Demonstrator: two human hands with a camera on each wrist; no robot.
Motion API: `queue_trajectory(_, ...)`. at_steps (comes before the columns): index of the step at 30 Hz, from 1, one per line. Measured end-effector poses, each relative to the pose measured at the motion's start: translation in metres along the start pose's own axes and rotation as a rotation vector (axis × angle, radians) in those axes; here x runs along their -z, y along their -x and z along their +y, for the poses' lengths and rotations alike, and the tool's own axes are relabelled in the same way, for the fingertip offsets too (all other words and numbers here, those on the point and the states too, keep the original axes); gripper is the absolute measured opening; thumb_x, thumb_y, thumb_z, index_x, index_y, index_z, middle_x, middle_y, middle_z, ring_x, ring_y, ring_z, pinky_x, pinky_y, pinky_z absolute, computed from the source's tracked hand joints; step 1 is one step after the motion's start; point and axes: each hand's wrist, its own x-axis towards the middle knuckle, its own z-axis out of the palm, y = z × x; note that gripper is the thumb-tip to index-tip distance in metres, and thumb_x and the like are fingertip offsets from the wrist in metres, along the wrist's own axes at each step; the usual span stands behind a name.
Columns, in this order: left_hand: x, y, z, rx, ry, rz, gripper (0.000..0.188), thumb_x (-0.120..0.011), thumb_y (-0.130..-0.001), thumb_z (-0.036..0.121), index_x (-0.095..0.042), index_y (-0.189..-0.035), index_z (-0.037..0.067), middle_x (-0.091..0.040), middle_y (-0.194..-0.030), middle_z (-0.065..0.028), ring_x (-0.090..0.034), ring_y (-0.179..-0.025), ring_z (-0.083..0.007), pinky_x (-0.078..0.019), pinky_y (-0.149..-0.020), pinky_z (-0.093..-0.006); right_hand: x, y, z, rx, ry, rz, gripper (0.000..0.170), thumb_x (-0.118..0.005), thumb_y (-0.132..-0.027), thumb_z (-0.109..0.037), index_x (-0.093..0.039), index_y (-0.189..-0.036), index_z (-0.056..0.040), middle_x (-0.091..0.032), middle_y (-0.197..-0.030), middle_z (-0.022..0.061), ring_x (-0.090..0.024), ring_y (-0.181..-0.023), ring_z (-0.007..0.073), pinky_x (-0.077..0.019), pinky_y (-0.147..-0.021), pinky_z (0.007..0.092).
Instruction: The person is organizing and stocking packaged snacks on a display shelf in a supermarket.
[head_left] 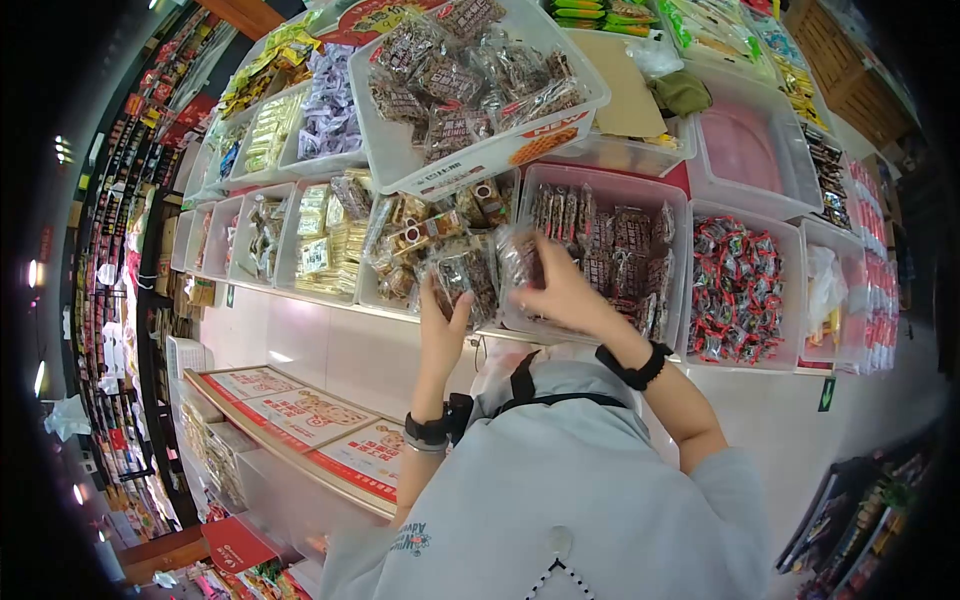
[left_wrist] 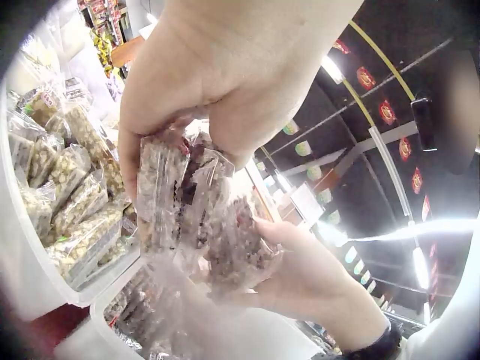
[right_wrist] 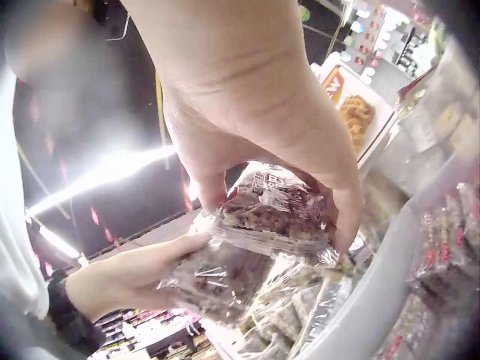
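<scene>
- Brown bars in clear plastic film sit in both hands: the fingers of the left hand (head_left: 445,320) close round wrapped bars (left_wrist: 161,195), thumb opposed; those of the right hand (head_left: 568,290) grip a packet (right_wrist: 274,202) across its width.
- The two handfuls meet or nearly meet; how many bars each holds, I cannot tell.
- Each bar looks light and fairly stiff, perhaps crumbly if squeezed; the crinkly film is likely slippery. Best hold: flat faces or long edges, a gentle pinch, never the loose film ends.
- The left forearm rises from the near side, fingers toward the far side; the right one slants in from the near right, elbow bent, its hand turned left. Dark bands circle the left wrist (head_left: 430,430) and right wrist (head_left: 638,368).
- The held bars are above the near side of two tubs: a left tub (head_left: 385,304) of mixed snacks and a right tub (head_left: 683,265) with similar dark bars.
- Farther off, a white tub (head_left: 440,180) of dark packets sits higher; red-trimmed sweets (head_left: 735,290) lie to the right.
</scene>
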Motion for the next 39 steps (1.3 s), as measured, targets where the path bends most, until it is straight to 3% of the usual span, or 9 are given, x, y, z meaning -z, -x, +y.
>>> queue_trajectory(2, -0.001, -0.003, 0.001, -0.036, -0.012, 0.058, 0.062, -0.059, -0.083, 0.011, -0.022, -0.129, -0.008, -0.040, -0.123, -0.0212, -0.044, -0.110, -0.0227, -0.0360, -0.092, -0.0311, 0.010, -0.014, 0.040, 0.130, 0.041, 0.235, 0.070, -0.066, -0.068, -0.025, -0.035, -0.121, 0.0076, -0.050, -0.105, 0.0246, -0.052, -0.097, 0.0336, -0.0429, -0.083, 0.0359)
queue_trajectory(6, 0.001, -0.009, -0.018, -0.150, -0.410, 0.095, 0.060, -0.060, -0.082, 0.013, -0.026, -0.129, -0.005, -0.043, -0.120, -0.0202, -0.047, -0.107, -0.0249, -0.0377, -0.090, -0.0318, 0.061, -0.025, 0.083, -0.497, -0.541, 0.304, 0.048, -0.061, -0.074, -0.025, -0.045, -0.110, 0.0020, -0.058, -0.086, 0.0092, -0.056, -0.073, 0.0181, -0.0439, -0.065, 0.0257)
queue_trajectory(8, -0.004, -0.006, -0.022, -0.130, -0.453, 0.072, 0.062, -0.061, -0.081, 0.015, -0.027, -0.128, -0.006, -0.042, -0.122, -0.0220, -0.046, -0.109, -0.0278, -0.0365, -0.092, -0.0335, 0.074, -0.023, 0.087, -0.646, -0.433, 0.412, 0.046, -0.060, -0.074, -0.028, -0.046, -0.107, 0.0014, -0.057, -0.083, 0.0070, -0.054, -0.070, 0.0152, -0.0416, -0.061, 0.0239)
queue_trajectory(9, -0.007, -0.005, -0.022, -0.112, -0.501, 0.049, 0.063, -0.063, -0.080, 0.017, -0.028, -0.128, -0.006, -0.041, -0.123, -0.0239, -0.044, -0.111, -0.0308, -0.0354, -0.094, -0.0351, 0.074, -0.024, 0.111, -0.668, -0.438, 0.332, 0.070, -0.056, -0.073, -0.043, -0.036, -0.128, -0.0068, -0.047, -0.112, 0.0086, -0.045, -0.099, 0.0212, -0.0367, -0.074, 0.0434)
queue_trajectory(12, -0.011, -0.005, -0.023, -0.113, -0.538, 0.019, 0.066, -0.063, -0.079, 0.021, -0.028, -0.128, -0.006, -0.040, -0.120, -0.0271, -0.043, -0.109, -0.0397, -0.0379, -0.090, -0.0396, 0.067, -0.037, 0.160, -0.614, -0.346, 0.440, 0.052, -0.059, -0.075, -0.029, -0.045, -0.115, 0.0008, -0.057, -0.084, 0.0082, -0.052, -0.071, 0.0135, -0.0411, -0.062, 0.0285)
queue_trajectory(14, -0.013, -0.003, -0.019, -0.138, -0.554, 0.020, 0.066, -0.063, -0.079, 0.021, -0.028, -0.128, -0.005, -0.041, -0.119, -0.0264, -0.043, -0.108, -0.0405, -0.0382, -0.090, -0.0396, 0.070, -0.040, 0.168, -0.654, -0.518, 0.309, 0.062, -0.061, -0.076, -0.028, -0.039, -0.126, 0.0021, -0.057, -0.095, 0.0114, -0.053, -0.080, 0.0161, -0.0418, -0.067, 0.0296)
queue_trajectory(24, -0.012, -0.006, -0.018, -0.092, -0.531, 0.003, 0.065, -0.062, -0.080, 0.020, -0.027, -0.129, -0.005, -0.039, -0.125, -0.0253, -0.041, -0.114, -0.0370, -0.0348, -0.094, -0.0382, 0.033, -0.059, 0.225, -0.531, -0.178, 0.500, 0.047, -0.050, -0.089, -0.021, -0.038, -0.131, -0.0056, -0.056, -0.103, 0.0112, -0.053, -0.094, 0.0214, -0.0407, -0.082, 0.0330)
queue_trajectory(26, -0.012, -0.005, -0.023, -0.146, -0.556, 0.021, 0.066, -0.063, -0.080, 0.022, -0.028, -0.128, -0.005, -0.040, -0.122, -0.0264, -0.042, -0.111, -0.0398, -0.0378, -0.090, -0.0395, 0.034, -0.059, 0.219, -0.539, -0.067, 0.490, 0.044, -0.051, -0.088, -0.023, -0.042, -0.127, -0.0056, -0.053, -0.116, 0.0198, -0.053, -0.103, 0.0328, -0.0419, -0.086, 0.0398)
queue_trajectory(39, -0.005, -0.008, -0.012, -0.056, -0.480, -0.003, 0.067, -0.067, -0.076, 0.019, -0.031, -0.129, -0.003, -0.043, -0.123, -0.0240, -0.045, -0.112, -0.0313, -0.0357, -0.094, -0.0361, 0.043, -0.059, 0.213, -0.442, 0.123, 0.450, 0.048, -0.058, -0.083, -0.022, -0.045, -0.125, -0.0046, -0.056, -0.111, 0.0181, -0.054, -0.100, 0.0317, -0.0429, -0.085, 0.0375)
